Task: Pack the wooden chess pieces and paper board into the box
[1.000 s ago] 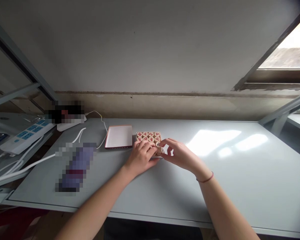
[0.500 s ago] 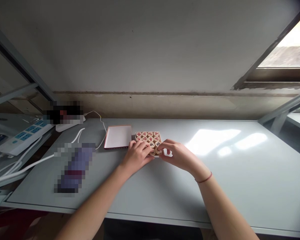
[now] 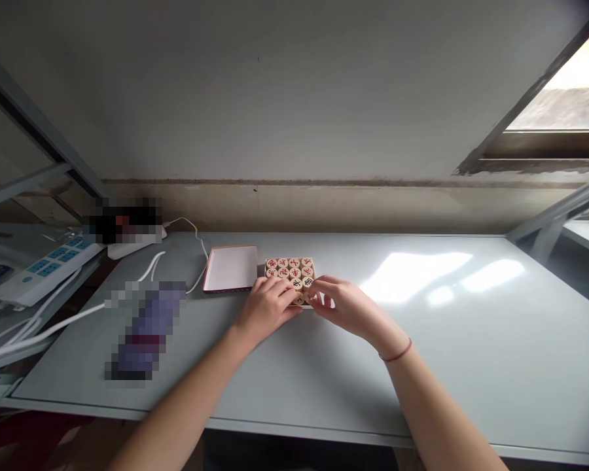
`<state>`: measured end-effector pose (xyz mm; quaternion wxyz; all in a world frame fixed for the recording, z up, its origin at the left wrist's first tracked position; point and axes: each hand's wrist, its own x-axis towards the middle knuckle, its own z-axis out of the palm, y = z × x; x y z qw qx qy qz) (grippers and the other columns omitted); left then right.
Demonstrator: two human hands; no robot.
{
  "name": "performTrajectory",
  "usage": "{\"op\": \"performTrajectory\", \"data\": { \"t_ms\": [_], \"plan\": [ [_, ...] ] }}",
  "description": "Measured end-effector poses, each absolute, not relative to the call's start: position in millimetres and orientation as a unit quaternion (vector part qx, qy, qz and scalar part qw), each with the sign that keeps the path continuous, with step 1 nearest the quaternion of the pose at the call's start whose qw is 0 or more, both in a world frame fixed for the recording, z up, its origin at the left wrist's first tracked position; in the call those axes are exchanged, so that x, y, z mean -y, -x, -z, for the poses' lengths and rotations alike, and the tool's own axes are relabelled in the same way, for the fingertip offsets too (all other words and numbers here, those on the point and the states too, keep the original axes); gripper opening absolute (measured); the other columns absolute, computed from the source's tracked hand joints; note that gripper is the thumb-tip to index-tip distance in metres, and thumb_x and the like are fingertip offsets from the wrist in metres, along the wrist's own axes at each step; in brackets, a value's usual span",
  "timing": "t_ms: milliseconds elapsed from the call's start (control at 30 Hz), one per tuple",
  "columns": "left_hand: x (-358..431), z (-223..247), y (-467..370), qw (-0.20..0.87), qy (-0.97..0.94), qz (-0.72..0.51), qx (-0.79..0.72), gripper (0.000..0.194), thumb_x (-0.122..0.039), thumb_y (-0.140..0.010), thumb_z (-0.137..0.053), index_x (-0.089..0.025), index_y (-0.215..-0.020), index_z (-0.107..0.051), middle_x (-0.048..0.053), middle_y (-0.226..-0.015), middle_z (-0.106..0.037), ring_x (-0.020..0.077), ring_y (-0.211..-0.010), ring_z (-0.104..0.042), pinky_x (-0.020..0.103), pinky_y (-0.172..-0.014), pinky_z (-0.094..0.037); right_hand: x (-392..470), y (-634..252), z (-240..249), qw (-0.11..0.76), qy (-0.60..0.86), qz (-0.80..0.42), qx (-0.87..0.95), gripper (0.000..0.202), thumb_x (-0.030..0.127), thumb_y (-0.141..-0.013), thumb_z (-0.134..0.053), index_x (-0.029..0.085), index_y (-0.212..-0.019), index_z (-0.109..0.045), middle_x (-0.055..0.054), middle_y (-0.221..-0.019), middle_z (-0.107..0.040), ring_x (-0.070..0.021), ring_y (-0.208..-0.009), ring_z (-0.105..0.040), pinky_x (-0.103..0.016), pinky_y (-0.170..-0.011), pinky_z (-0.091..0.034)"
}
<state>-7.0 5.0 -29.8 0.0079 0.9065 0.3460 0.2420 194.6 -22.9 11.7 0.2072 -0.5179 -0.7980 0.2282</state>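
A shallow box full of round wooden Chinese chess pieces lies on the desk in front of me. The back rows bear red characters and the nearer ones black. My left hand grips the box at its left front, fingers curled over the pieces and thumb along the front edge. At the right front corner, my right hand pinches a chess piece between thumb and fingertips, mostly hidden by them. To the left, the box lid rests with its white inside up.
A power strip with white cables sits at the left end of the grey desk. Nearer to me lies a blurred-out bluish object. The wall rises behind the desk, and sunlight glares on its right half.
My right fingertips have shifted slightly at the box's right front corner, over the piece there. My left hand stays on the box. The view has moved very slightly.
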Motion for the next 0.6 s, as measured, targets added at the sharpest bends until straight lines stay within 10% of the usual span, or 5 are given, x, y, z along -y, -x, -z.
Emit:
{"op": "performTrajectory", "data": {
  "t_ms": [600],
  "plan": [
    [-21, 14, 34, -0.029, -0.798, -0.315, -0.513, 0.027, -0.040, -0.093, -0.046, -0.020, -0.101, -0.063, 0.007, -0.101, -0.066, 0.0212, -0.093, -0.058, 0.033, -0.080, -0.043, 21, -194, -8, 0.156, 0.541, -0.195, 0.803, 0.004, 0.019, -0.080, -0.053, 0.022, -0.082, -0.055, -0.001, -0.085, -0.057, -0.0095, -0.055, -0.049, -0.024, -0.052, -0.039]
  ]
}}
